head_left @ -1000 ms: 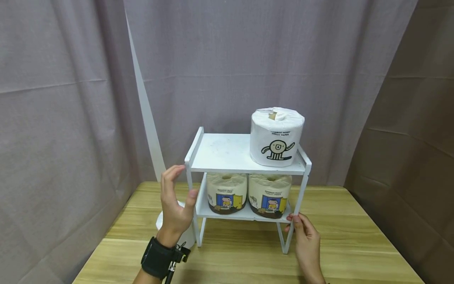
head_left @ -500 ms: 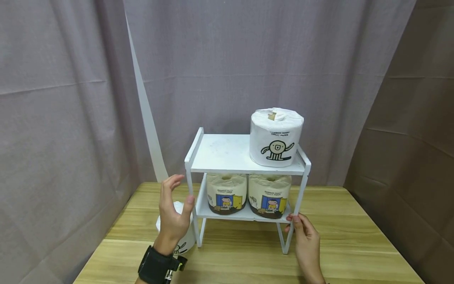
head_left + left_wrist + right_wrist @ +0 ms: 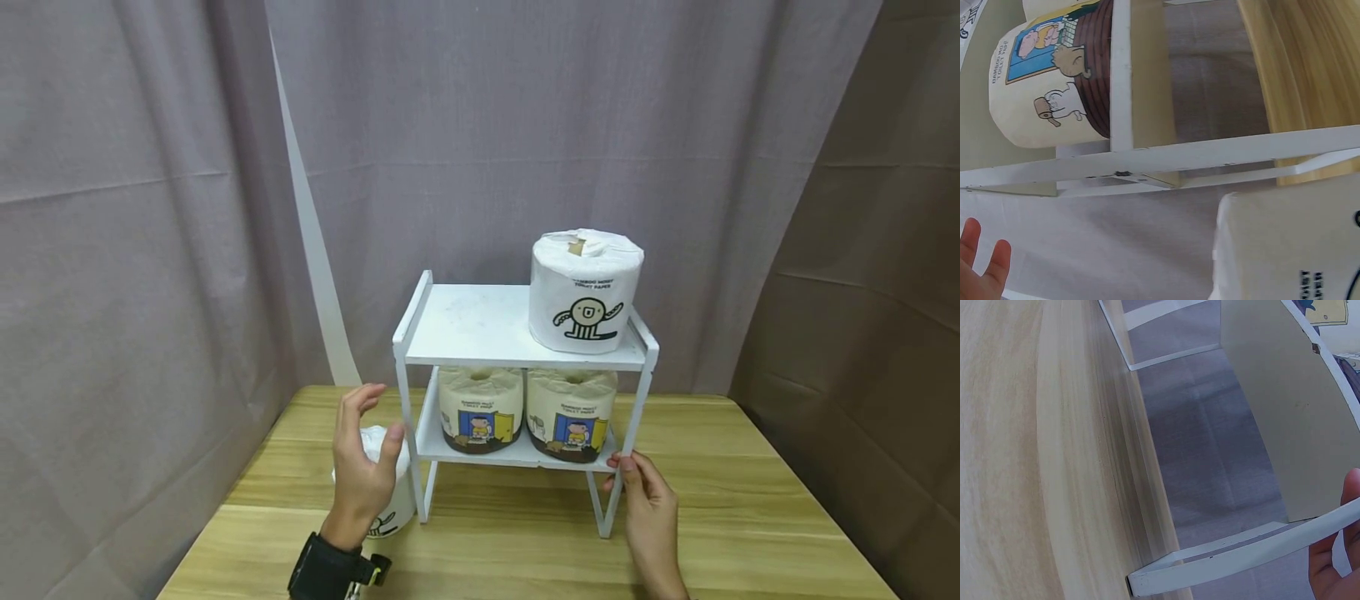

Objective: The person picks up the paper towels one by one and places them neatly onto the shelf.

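My left hand is raised with its fingers loosely bent, thumb apart and nothing held. Behind it, partly hidden, a white toilet paper roll stands on the table beside the left leg of a white two-tier shelf. With thumb and fingers, my right hand grips the shelf's right front leg near the lower tier; the right wrist view shows the fingers at that leg. One white roll is on the top tier, at the right. Two cream toilet paper rolls, left and right, sit side by side below.
The shelf stands on a wooden table. Grey curtains hang behind and to the left, with a browner cloth at the right. A black strap with a small device is on the left wrist.
My left hand has moved down and slightly left, away from the shelf's upper left corner, uncovering more of the roll behind it. The right hand keeps its grip on the leg.
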Motion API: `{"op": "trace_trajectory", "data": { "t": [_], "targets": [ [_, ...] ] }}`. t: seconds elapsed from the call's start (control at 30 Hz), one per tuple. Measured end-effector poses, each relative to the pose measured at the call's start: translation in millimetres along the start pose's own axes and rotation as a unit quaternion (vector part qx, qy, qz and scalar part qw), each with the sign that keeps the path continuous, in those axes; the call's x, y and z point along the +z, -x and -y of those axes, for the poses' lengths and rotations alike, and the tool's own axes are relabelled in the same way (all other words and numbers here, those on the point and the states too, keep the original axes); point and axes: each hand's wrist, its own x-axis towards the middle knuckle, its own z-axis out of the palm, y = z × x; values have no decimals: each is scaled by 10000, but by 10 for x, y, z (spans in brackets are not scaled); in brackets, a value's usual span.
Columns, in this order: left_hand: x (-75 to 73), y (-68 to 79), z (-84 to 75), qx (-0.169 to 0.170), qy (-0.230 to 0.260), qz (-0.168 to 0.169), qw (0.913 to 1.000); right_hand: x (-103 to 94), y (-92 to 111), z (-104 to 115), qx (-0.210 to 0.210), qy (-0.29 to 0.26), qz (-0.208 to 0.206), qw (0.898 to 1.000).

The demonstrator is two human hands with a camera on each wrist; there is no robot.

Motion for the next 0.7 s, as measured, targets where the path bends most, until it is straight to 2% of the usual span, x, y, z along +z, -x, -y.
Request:
{"op": "trace_trajectory", "data": {
  "t": [0.3,0.7],
  "targets": [
    [-19,307,399,-165,-65,113,9998,-7,3,0,-230,-1,126,9997],
    [-51,440,473,-225,-93,102,9997,-4,5,7,-103,64,76,9999]
  ]
}}
